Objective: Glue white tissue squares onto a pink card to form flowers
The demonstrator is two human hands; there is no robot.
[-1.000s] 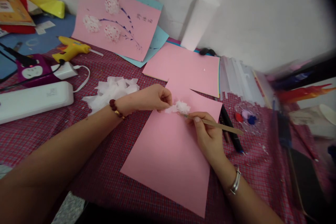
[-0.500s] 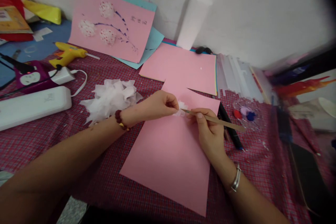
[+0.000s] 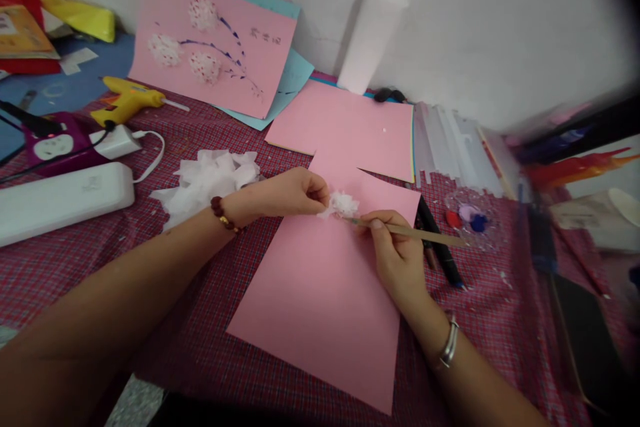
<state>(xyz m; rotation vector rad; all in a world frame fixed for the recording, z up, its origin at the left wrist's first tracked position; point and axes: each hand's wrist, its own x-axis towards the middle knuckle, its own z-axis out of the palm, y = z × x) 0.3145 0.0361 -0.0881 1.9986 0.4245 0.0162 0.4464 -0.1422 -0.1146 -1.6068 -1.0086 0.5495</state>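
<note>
A small white tissue flower (image 3: 344, 203) rests on the upper part of a pink sheet (image 3: 320, 300). At its left edge is my left hand (image 3: 303, 192), thumb and fingers pinched together; what they hold, if anything, is too small to make out. My right hand (image 3: 397, 250) grips a thin flat tan stick (image 3: 425, 233), whose tip reaches the flower's lower edge. Left of my left hand lies a pile of white tissue pieces (image 3: 207, 180), partly covered by my wrist.
Finished flower artwork (image 3: 215, 47) leans on the wall. A yellow glue gun (image 3: 127, 100), purple socket (image 3: 57, 147) and white power strip (image 3: 65, 200) stand left. Right are a black marker (image 3: 443, 250), a paint palette (image 3: 470, 217) and clear strips (image 3: 455, 147).
My left hand has moved slightly left, away from the flower's middle, and more of the flower shows. The stick's tip has shifted slightly down.
</note>
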